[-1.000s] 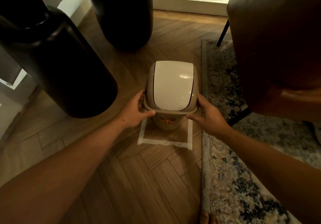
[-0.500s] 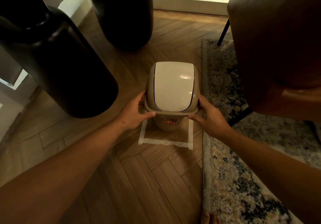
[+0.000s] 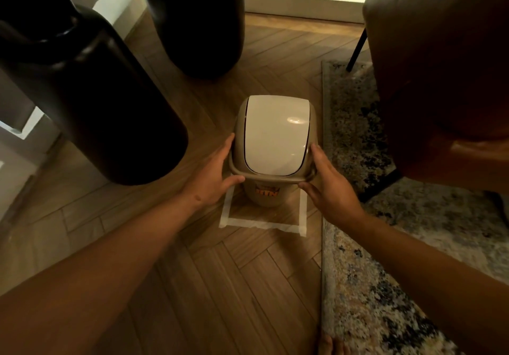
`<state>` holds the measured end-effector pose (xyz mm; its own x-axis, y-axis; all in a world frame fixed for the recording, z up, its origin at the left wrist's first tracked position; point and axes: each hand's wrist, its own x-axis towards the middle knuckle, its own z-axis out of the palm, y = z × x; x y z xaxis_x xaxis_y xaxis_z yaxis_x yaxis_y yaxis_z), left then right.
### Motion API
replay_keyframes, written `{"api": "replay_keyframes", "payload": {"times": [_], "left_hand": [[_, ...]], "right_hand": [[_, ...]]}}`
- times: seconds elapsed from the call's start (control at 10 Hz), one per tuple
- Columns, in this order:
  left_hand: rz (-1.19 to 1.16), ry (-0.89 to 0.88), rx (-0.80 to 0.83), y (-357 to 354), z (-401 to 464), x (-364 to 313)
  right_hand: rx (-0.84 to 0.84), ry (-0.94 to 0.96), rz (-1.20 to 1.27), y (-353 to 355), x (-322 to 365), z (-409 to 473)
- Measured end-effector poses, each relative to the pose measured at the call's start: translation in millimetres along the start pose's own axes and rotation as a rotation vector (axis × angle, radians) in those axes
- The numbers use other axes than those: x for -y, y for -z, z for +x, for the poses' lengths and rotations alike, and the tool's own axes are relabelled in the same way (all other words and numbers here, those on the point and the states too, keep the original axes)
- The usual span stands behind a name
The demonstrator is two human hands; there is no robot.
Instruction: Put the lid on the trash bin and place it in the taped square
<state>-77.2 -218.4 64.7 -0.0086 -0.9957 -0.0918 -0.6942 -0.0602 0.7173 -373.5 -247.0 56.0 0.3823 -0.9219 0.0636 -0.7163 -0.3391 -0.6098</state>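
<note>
Trash bin [image 3: 263,193] upright at frame centre, white swing lid [image 3: 275,134] seated on top. Base inside taped square [image 3: 263,222] on wood floor [image 3: 220,286]. Left hand [image 3: 210,175] and right hand [image 3: 330,186] pressed on opposite rim sides, clasping bin. Patterned rug [image 3: 355,286] at right.

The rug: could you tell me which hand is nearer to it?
Right. The right hand grips the bin on the side beside the rug; the left hand grips its far side.
</note>
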Motion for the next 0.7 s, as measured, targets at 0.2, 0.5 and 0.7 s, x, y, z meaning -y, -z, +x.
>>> {"api": "replay_keyframes", "payload": {"times": [0.2,0.5,0.7], "left_hand": [[-0.001,-0.010,-0.006,-0.1,0.1,2.5],[0.008,0.015,0.004,-0.8,-0.3,0.9],[-0.015,0.000,0.003,1.4,-2.5,-6.1]], "right_hand": [[-0.007,0.005,-0.033,-2.5,0.8,0.5],[-0.004,-0.013,-0.032,-2.3,-1.7,-0.5],[-0.008,-0.024,-0.017,-1.0,7.3,-2.6]]}}
